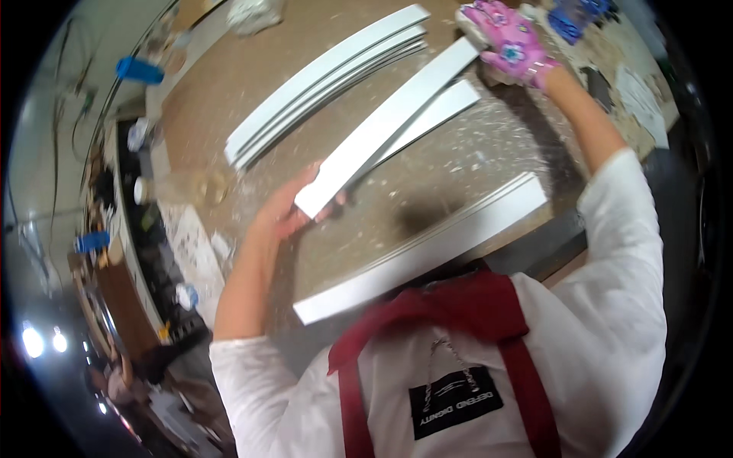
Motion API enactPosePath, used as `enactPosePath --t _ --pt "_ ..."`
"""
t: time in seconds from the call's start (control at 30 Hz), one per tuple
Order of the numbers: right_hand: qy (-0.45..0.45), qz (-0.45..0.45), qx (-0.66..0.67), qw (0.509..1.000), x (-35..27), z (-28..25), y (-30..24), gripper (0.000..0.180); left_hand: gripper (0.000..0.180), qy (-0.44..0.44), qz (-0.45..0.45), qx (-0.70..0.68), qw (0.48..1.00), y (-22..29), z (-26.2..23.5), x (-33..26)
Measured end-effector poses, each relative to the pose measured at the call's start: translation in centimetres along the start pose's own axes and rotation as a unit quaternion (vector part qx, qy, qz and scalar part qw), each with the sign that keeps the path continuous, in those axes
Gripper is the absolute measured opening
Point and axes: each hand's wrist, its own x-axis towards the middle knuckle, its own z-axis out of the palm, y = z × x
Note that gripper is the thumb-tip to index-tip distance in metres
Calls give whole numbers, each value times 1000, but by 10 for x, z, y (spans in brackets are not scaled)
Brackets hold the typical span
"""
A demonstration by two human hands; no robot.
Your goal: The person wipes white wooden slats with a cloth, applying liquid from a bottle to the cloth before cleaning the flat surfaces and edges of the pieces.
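My bare left hand point(286, 210) grips the near end of a long flat white strip point(389, 126), its fingers wrapped underneath. The strip slants up and away to the right. My right hand point(513, 46), in a pink flowered glove, is closed at the strip's far end. A small pale grey, pad-like thing point(472, 32) shows at its fingers; its kind is unclear. Below the held strip, a second white strip point(431, 118) lies on the table point(450, 164), partly covered.
A stack of white strips point(328, 80) lies farther off to the left. More white strips point(427, 248) lie along the near edge, close to my apron point(450, 305). A clear bottle point(183, 188) lies at the left, and a crumpled blue item point(573, 19) at the far right.
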Motion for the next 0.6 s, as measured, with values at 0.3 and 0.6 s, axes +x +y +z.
enactPosePath --t 0.3,0.6 --pt "-116 -151 136 972 -13 -106 -88 69 57 -36 -10 53 998 10 11 -120" --pt "-220 -134 280 925 -128 -148 -160 68 29 195 111 560 798 -81 50 -186"
